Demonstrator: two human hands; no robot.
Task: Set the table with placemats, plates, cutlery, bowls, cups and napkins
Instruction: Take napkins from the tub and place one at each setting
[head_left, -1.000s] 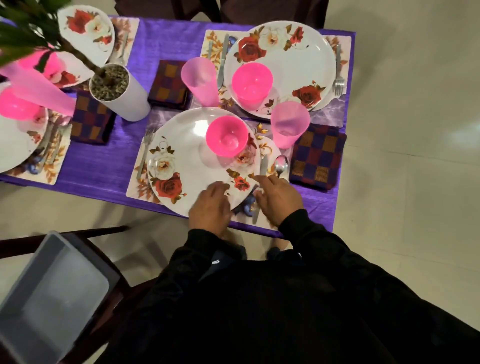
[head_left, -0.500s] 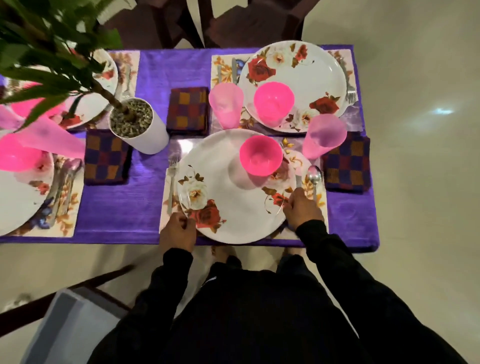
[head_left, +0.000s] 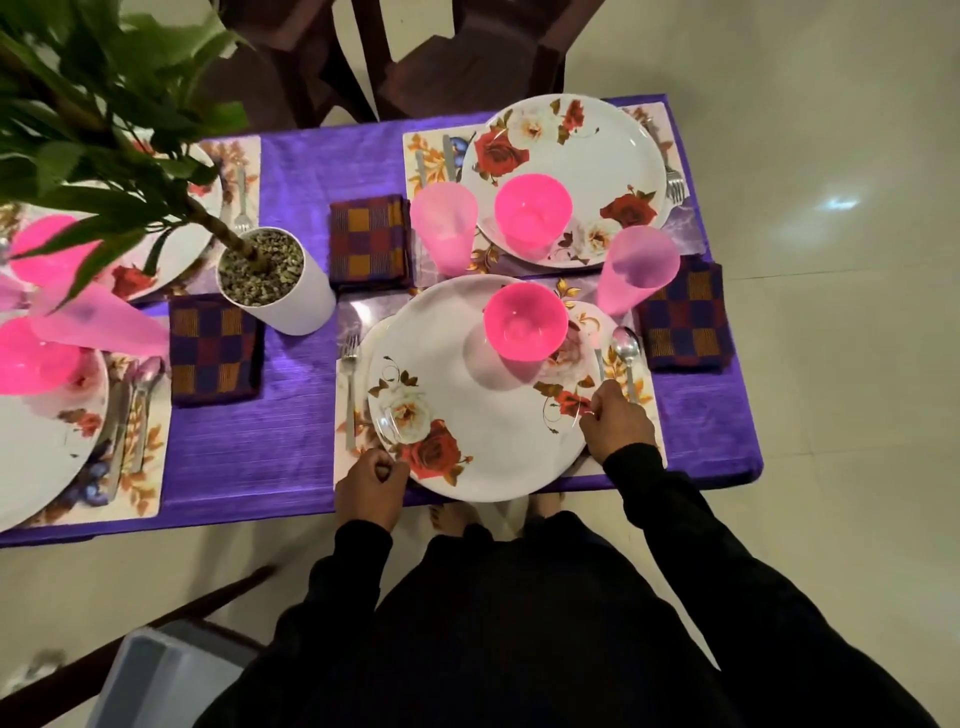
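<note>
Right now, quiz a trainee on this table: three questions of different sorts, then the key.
1. True or false: the pink bowl sits on the near plate.
2. Which lies left of the near plate? A) spoon B) fork C) napkin
3. Fill in: the right hand is at the near plate's ___ edge, beside the spoon.

Key: 1 true. 2 B, the fork. 3 right; the left hand is at its left edge.
</note>
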